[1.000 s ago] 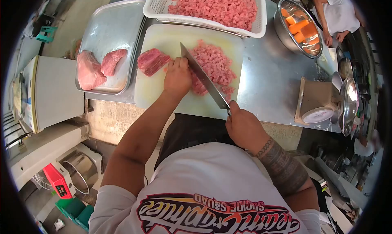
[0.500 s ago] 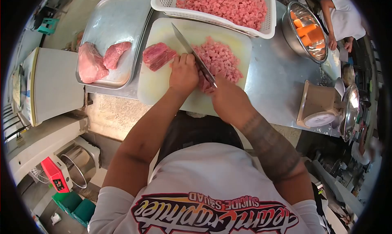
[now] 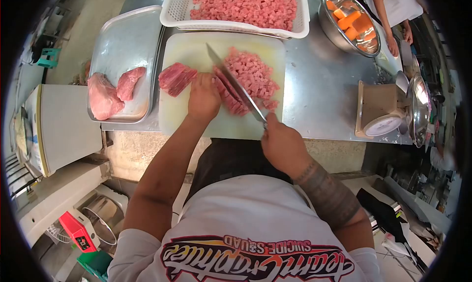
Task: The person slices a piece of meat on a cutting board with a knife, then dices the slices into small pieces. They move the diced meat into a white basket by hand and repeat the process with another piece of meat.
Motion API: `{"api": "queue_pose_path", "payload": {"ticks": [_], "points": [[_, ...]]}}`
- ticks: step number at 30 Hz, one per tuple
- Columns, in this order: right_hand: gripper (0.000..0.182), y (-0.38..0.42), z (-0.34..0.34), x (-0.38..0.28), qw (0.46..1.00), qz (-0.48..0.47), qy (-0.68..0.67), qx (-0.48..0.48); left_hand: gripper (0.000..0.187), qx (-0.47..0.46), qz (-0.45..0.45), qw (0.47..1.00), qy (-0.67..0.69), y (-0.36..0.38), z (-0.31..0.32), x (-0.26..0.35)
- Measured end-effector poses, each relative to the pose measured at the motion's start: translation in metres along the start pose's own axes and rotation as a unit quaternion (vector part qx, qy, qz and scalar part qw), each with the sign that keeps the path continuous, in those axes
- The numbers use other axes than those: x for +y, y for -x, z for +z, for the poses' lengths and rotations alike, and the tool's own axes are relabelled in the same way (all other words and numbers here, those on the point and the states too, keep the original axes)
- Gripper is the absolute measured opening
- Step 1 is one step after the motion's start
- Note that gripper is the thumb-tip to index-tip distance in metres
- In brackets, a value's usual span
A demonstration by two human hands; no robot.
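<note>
My right hand (image 3: 284, 146) is wrapped round the handle of a long kitchen knife (image 3: 238, 87), its blade slanting up and left across the white cutting board (image 3: 179, 119). Just left of the blade lie long strips of raw meat (image 3: 228, 96). My left hand (image 3: 204, 97) rests with bent fingers against their left side; the fingertips are partly hidden. A larger chunk of meat (image 3: 177, 78) sits left of that hand, touching or almost touching the fingers. Right of the knife is a heap of small diced meat (image 3: 250, 73).
A white plastic basket (image 3: 169, 14) of diced meat stands behind the board. Left is a metal tray (image 3: 128, 36) with two meat pieces. On the right are a steel bowl (image 3: 332, 28) of carrots and a weighing scale (image 3: 381, 109). Another person (image 3: 393, 6) works at the far right.
The knife and my right hand have moved right, away from my left hand, so the meat strips now show between them. The whole view has shifted somewhat.
</note>
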State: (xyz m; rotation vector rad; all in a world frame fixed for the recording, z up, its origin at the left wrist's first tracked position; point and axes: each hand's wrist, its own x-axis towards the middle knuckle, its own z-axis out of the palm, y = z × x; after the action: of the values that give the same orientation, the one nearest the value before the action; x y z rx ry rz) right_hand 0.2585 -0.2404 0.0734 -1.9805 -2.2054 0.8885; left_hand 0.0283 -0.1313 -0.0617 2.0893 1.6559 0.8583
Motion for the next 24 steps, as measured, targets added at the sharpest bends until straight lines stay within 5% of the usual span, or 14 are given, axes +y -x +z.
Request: {"api": "queue_pose_path", "payload": {"ticks": [9, 12, 24], "points": [[0.023, 0.043, -0.021, 0.003, 0.998, 0.048, -0.030, -0.010, 0.019, -0.049, -0.028, 0.998, -0.009, -0.013, -0.006, -0.005], [0.023, 0.035, -0.021, 0.007, 0.998, 0.055, -0.031, -0.009, 0.023, 0.046, 0.037, 0.998, 0.030, -0.021, -0.007, -0.007], [0.022, 0.020, -0.035, 0.006, 0.999, 0.028, -0.015, -0.036, 0.027, -0.082, -0.014, 0.996, -0.034, -0.037, -0.013, 0.003]]}}
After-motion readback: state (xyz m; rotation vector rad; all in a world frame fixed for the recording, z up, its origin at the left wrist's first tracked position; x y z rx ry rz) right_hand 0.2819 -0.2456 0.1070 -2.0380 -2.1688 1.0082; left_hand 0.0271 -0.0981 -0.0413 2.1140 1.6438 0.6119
